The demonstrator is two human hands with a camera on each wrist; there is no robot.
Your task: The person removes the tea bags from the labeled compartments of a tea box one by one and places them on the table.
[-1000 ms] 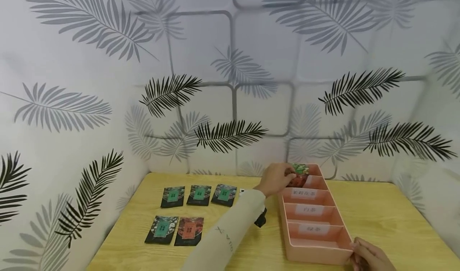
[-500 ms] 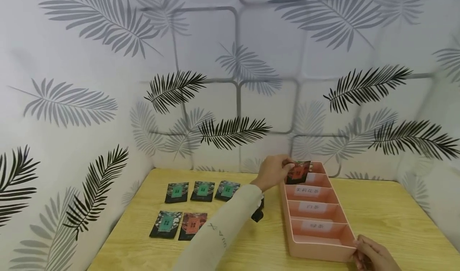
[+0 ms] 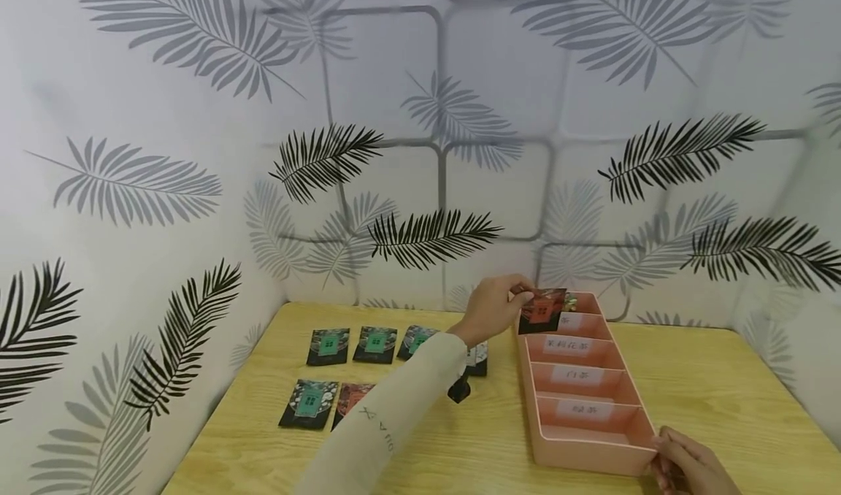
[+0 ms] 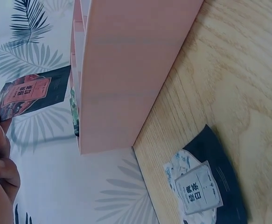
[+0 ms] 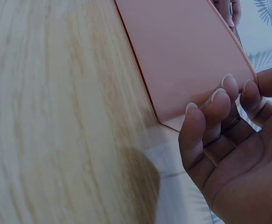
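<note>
My left hand (image 3: 493, 309) pinches a black tea packet with a red label (image 3: 542, 311) by its upper edge. In the head view the packet hangs over the far left part of a pink divided box (image 3: 591, 457); the left wrist view shows the packet (image 4: 33, 91) above the box's rim. A green-patterned packet (image 3: 570, 303) shows partly in the farthest compartment. At the near right corner, my right hand (image 3: 690, 462) holds the box's rim between thumb and fingers, as the right wrist view shows beside the box wall (image 5: 191, 56).
Several tea packets lie left on the wooden table (image 3: 696, 385), including a green-labelled packet (image 3: 309, 404) and a red-labelled one (image 3: 351, 396) partly behind the sleeve. A white-labelled packet (image 4: 198, 189) lies beside the box. White label strips (image 3: 578, 375) mark the dividers.
The red-labelled packet has come up from low in the far compartments and now faces the head camera. My right hand stays at the box corner. The head view has shifted slightly.
</note>
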